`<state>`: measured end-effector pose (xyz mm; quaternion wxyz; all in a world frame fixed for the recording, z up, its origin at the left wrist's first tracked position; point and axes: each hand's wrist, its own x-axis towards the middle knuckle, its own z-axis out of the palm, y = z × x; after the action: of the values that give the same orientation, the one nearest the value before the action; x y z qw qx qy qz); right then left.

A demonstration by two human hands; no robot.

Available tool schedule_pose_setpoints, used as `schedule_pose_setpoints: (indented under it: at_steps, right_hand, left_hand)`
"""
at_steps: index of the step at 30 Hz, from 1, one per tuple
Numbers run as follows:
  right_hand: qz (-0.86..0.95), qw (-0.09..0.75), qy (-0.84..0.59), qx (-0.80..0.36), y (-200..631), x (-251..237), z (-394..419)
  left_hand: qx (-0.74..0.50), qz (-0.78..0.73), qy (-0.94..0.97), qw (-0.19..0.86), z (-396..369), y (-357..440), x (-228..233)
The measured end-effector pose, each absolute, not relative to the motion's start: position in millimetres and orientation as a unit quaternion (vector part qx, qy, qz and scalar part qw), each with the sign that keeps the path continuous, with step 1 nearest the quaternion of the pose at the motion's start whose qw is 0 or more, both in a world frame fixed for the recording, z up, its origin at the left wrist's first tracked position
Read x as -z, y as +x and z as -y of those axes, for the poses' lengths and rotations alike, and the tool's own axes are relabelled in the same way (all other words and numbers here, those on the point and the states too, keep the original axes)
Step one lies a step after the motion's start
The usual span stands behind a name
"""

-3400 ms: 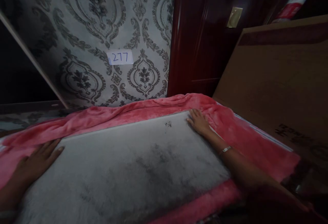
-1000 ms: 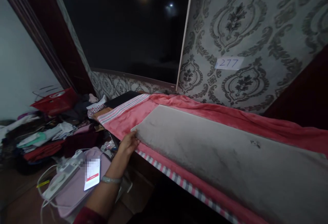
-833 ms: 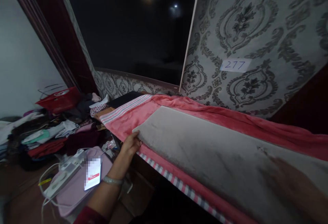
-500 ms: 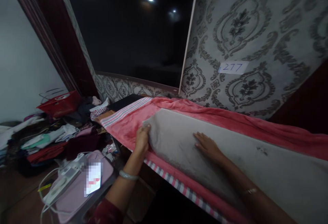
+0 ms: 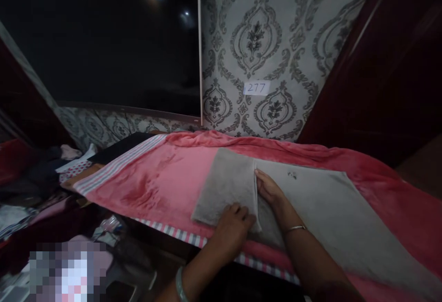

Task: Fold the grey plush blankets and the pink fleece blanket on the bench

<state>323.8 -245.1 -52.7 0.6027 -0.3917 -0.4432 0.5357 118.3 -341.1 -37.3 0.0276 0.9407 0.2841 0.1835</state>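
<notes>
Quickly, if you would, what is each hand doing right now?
Left hand: open, pressing flat on the folded end of the grey cloth.
Right hand: open, flat on the cloth by the fold.

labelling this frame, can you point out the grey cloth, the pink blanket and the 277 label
grey cloth (image 5: 311,200), head view, on its flat middle right of the hands
pink blanket (image 5: 155,184), head view, on the bare stretch left of the cloth
277 label (image 5: 256,88), head view, on the middle of the paper slip on the wallpaper

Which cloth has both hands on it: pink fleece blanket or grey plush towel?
The grey plush towel, lying on the pink fleece blanket; left hand presses its folded end, right hand the fold edge.
</notes>
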Motion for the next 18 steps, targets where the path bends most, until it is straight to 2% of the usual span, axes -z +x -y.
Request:
schedule_pose_setpoints:
  at_steps: [7, 12, 18]
  right_hand:
    - [0.405, 0.622, -0.463, -0.485, 324.5, 45.6, 214.8]
    - [0.389, 0.644, -0.503, -0.425, 339.8, 41.4, 200.8]
    - [0.369, 0.637, -0.569, -0.367, 359.6, 63.7, 216.5]
  left_hand:
    - [-0.218, -0.295, 0.930, 0.026, 335.7, 116.8, 32.1]
    - [-0.277, -0.261, 0.924, -0.021, 335.1, 129.5, 37.1]
    - [-0.227, -0.246, 0.942, -0.041, 343.7, 142.8, 57.7]
